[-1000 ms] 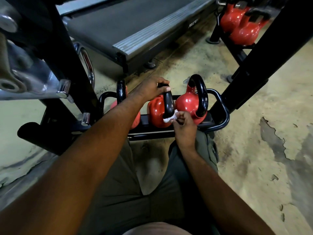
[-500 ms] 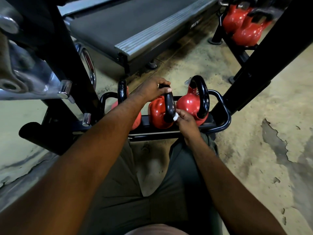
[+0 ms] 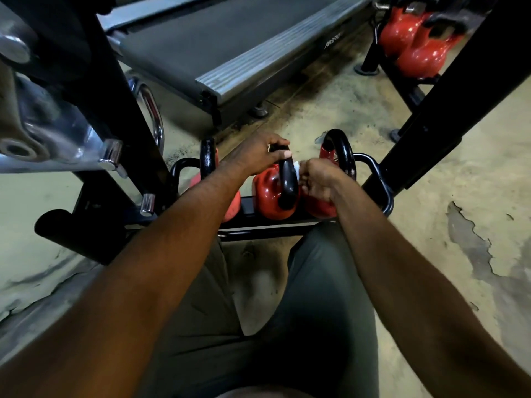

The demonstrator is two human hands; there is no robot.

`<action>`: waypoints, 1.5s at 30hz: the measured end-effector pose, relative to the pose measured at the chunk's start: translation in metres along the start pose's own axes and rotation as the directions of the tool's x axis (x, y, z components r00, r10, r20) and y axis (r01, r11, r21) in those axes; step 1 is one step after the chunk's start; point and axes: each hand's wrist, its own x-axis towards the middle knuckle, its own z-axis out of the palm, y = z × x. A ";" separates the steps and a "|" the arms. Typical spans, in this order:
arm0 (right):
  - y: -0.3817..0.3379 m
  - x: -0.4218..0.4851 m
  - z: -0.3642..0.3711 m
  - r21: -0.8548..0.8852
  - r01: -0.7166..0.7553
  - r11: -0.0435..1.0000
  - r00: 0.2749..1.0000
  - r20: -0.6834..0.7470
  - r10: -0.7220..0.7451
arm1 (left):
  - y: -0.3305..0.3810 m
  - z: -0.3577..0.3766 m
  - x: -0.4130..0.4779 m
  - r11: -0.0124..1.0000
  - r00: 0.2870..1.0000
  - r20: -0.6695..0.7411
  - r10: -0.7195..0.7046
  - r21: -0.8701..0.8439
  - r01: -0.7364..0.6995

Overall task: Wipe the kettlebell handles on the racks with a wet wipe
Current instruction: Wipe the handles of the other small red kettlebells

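Three red kettlebells with black handles sit in a low black rack [image 3: 376, 179]. My left hand [image 3: 258, 155] grips the top of the middle kettlebell's handle [image 3: 287, 185]. My right hand [image 3: 317, 179] holds a white wet wipe [image 3: 296, 168] against the right side of that handle, near its top. The right kettlebell [image 3: 342, 150] is partly hidden behind my right hand, and my left forearm covers most of the left kettlebell [image 3: 207, 159].
A treadmill [image 3: 230, 50] lies behind the rack. A black frame post [image 3: 448, 104] slants up on the right, with more red kettlebells [image 3: 413, 50] on another rack behind it. Chrome and black machine parts [image 3: 51, 133] stand at left. My legs are below the rack.
My right hand has slid the wipe up the middle handle, from its base near the red body to close under the top. My left hand has stayed on the handle's top.
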 end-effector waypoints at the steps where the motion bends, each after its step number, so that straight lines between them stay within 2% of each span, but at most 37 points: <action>1: 0.008 -0.005 -0.002 -0.022 -0.005 1.000 1.000 0.012 0.005 | 0.000 0.001 -0.001 1.000 1.000 -0.001 0.002 0.009 -0.002; 5: 0.038 -0.015 -0.012 0.059 0.110 0.992 0.993 0.030 -0.112 | 0.003 -0.002 -0.002 1.000 1.000 0.002 0.005 0.003 -0.005; 8: 0.047 -0.021 -0.005 -0.084 0.222 0.971 0.973 -0.037 -0.226 | 0.002 0.002 -0.012 0.999 0.999 -0.047 0.009 0.039 -0.008; 10: 0.051 -0.031 0.001 -0.082 0.301 0.950 0.948 -0.081 -0.307 | -0.001 0.005 -0.020 0.995 0.995 -0.094 0.021 0.100 -0.011; 12: 0.054 -0.042 -0.006 -0.053 0.409 0.911 0.898 -0.157 -0.412 | 0.002 0.008 -0.024 0.986 0.987 -0.148 0.068 0.161 -0.043; 14: 0.056 -0.051 -0.028 -0.066 0.519 0.852 0.812 -0.275 -0.515 | 0.014 0.016 -0.021 0.978 0.973 -0.191 0.127 0.186 -0.091; 16: 0.056 -0.053 -0.054 -0.142 0.567 0.811 0.719 -0.394 -0.572 | 0.029 0.028 -0.017 0.964 0.966 -0.175 0.193 0.220 -0.152; 18: 0.047 -0.046 -0.073 -0.247 0.541 0.804 0.664 -0.461 -0.589 | 0.046 0.038 -0.011 0.956 0.963 -0.135 0.232 0.216 -0.199; 23: 0.026 -0.023 -0.083 -0.427 0.449 0.785 0.691 -0.392 -0.608 | 0.086 0.054 0.018 0.976 0.975 -0.081 0.209 0.073 -0.204; 25: 0.043 -0.030 -0.082 -0.477 0.460 0.749 0.633 -0.415 -0.654 | 0.099 0.060 0.026 0.982 0.979 -0.074 0.188 0.045 -0.186; 27: 0.077 -0.040 -0.080 -0.476 0.464 0.747 0.585 -0.469 -0.662 | 0.104 0.065 0.030 0.982 0.982 -0.036 0.186 0.041 -0.185; 31: 0.106 -0.046 -0.067 -0.404 0.491 0.772 0.577 -0.514 -0.635 | 0.100 0.063 0.034 0.987 0.987 0.009 0.161 0.017 -0.161; 35: 0.065 -0.033 -0.066 -0.517 0.550 0.656 0.415 -0.512 -0.752 | 0.106 0.058 0.046 0.982 0.984 0.001 0.177 0.062 -0.177; 38: 0.079 -0.025 -0.058 -0.643 0.482 0.595 0.358 -0.475 -0.804 | 0.105 0.064 0.045 0.982 0.983 0.037 0.178 0.065 -0.180; 40: 0.107 -0.025 -0.053 -0.641 0.468 0.608 0.376 -0.478 -0.794 | 0.100 0.065 0.041 0.984 0.985 0.036 0.167 0.059 -0.169; 43: 0.125 -0.030 -0.059 -0.421 0.519 0.743 0.462 -0.593 -0.659 | 0.101 0.061 0.043 0.986 0.987 0.021 0.160 0.043 -0.161; 45: 0.124 -0.029 -0.067 -0.284 0.559 0.779 0.523 -0.608 -0.597 | 0.103 0.058 0.044 0.986 0.987 0.021 0.159 0.042 -0.159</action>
